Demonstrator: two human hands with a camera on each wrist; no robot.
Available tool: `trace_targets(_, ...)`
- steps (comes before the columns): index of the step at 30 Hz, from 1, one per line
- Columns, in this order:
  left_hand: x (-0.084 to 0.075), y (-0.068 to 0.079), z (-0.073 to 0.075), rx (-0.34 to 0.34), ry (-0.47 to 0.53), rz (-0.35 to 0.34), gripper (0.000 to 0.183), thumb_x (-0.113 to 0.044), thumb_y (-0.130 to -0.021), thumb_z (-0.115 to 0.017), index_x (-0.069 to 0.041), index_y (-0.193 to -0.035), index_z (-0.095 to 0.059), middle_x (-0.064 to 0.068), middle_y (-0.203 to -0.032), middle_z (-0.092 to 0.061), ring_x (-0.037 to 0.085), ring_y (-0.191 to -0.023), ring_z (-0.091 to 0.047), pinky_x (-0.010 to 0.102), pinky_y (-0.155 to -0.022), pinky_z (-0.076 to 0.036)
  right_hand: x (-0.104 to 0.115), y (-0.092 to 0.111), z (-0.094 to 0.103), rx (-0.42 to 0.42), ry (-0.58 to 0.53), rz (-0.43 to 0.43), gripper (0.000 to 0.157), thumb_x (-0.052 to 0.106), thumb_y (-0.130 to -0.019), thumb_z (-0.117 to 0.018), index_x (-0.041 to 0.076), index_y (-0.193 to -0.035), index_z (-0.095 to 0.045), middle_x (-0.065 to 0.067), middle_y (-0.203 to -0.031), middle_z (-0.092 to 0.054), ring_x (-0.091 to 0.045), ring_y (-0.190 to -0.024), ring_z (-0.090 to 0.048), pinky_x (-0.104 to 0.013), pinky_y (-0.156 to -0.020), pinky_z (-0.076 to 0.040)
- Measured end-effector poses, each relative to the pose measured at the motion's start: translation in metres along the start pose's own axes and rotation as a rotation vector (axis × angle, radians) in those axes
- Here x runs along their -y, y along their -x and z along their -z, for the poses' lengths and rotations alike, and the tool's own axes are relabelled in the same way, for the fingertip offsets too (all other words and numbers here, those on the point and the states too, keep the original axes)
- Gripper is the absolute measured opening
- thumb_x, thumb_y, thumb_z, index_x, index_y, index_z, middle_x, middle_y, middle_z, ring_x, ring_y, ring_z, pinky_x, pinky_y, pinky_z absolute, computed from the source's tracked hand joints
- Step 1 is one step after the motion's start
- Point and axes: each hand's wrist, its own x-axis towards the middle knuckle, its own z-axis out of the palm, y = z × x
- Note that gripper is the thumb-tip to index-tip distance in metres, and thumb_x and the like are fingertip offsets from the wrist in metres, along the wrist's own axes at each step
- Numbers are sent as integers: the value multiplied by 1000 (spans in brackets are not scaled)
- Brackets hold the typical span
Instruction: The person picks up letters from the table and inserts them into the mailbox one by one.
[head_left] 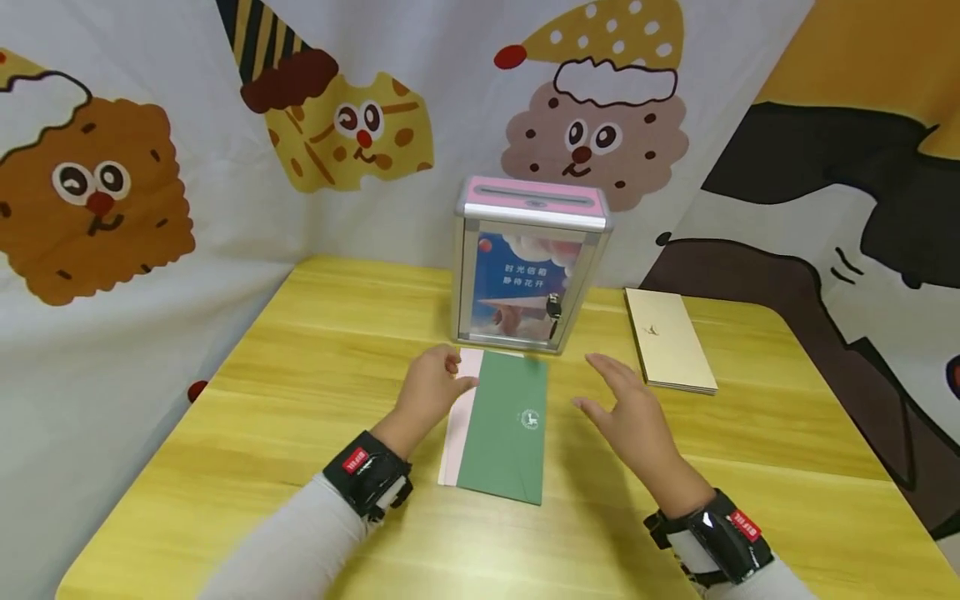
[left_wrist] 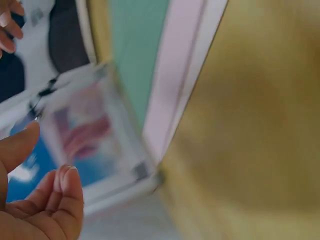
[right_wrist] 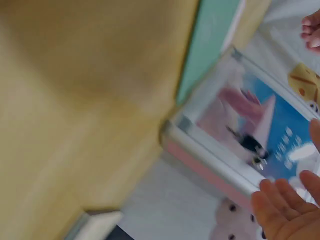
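A green envelope (head_left: 506,429) with a round white emblem lies over a pink one (head_left: 459,429), whose left strip shows. Over the pink strip's upper left is my left hand (head_left: 429,387), fingers loosely bent, thumb apart, nothing between them. My right hand (head_left: 633,417) hovers right of the envelopes, fingers spread and fairly straight, holding nothing. Just behind the envelopes stands an upright letter box (head_left: 517,283) with a pink slotted top, silver frame and clear front. Its lock (head_left: 553,306) has a key hanging from it. The right wrist view shows the box (right_wrist: 215,152) beyond the right fingers.
A stack of cream envelopes (head_left: 671,340) with a small gold mark lies at the right of the yellow wooden table (head_left: 300,375). Behind the table hangs a white cloth (head_left: 247,208) printed with cartoon biscuits and cheese. Both wrists wear black straps.
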Motion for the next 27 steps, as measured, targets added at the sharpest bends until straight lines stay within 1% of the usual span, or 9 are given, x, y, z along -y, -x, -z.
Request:
trace_targets(4,5,1,-30,77,-77,75,44,-20,-76,-83,7,-101,-58,17,-90,-62,28,-82,-58,39,-73,-50,-3,10,-13,142,-53,-105,65,14,-85,-75,2,-141,-44,-25,-144,-41,-44,-127,-44,-56,-99,-41)
trace_targets(7,6,2,-47,93,-133,127,54,-25,-71,-87,9,-101,-58,18,-91,-60,30,-86,-59,41,-77,-52,-3,14,-18,214,-97,-165,66,12,-85,-74,0,-142,-43,-26,-144,-39,-45,-125,-46,-56,-98,-42)
trace_targets(10,6,4,-58,98,-204,157,63,-32,-66,-90,10,-102,-59,19,-93,-60,31,-88,-59,42,-80,-52,-2,17,-21,265,-125,-216,68,12,-85,-74,0,-143,-40,-28,-144,-38,-45,-124,-46,-57,-97,-43)
trace_targets(15,5,8,-65,87,-357,146,66,-42,-59,-91,9,-92,-64,19,-91,-63,32,-89,-58,41,-82,-49,0,18,-25,323,-150,-271,70,14,-86,-73,0,-145,-38,-30,-142,-40,-47,-124,-46,-58,-96,-43)
trace_targets(17,4,9,-67,94,-450,129,68,-47,-59,-90,8,-91,-65,17,-90,-64,31,-91,-58,40,-83,-48,-1,18,-26,334,-149,-274,70,14,-86,-73,0,-145,-38,-30,-142,-41,-47,-124,-46,-58,-96,-43)
trace_targets(20,1,11,-71,116,-588,111,75,-55,-59,-87,7,-95,-65,16,-92,-63,30,-94,-57,38,-83,-46,-1,18,-26,337,-142,-270,69,14,-87,-72,0,-145,-37,-30,-142,-41,-47,-124,-46,-58,-97,-42)
trace_targets(23,-2,10,-75,141,-718,96,78,-60,-63,-82,5,-101,-66,14,-95,-65,27,-94,-57,35,-84,-44,-3,18,-25,336,-133,-264,69,14,-87,-71,-1,-145,-37,-30,-143,-40,-47,-124,-46,-58,-97,-42)
trace_targets(26,-4,9,-78,149,-781,105,76,-60,-66,-79,5,-105,-68,14,-100,-66,26,-95,-57,35,-84,-44,-5,18,-24,336,-131,-258,69,14,-88,-71,-1,-145,-36,-30,-143,-39,-47,-125,-45,-58,-98,-41)
trace_targets(27,-6,9,-79,151,-772,125,77,-59,-67,-80,5,-107,-67,16,-103,-65,27,-95,-57,35,-84,-45,-5,17,-23,338,-132,-257,69,14,-88,-71,-1,-145,-36,-30,-144,-38,-47,-125,-45,-58,-99,-41)
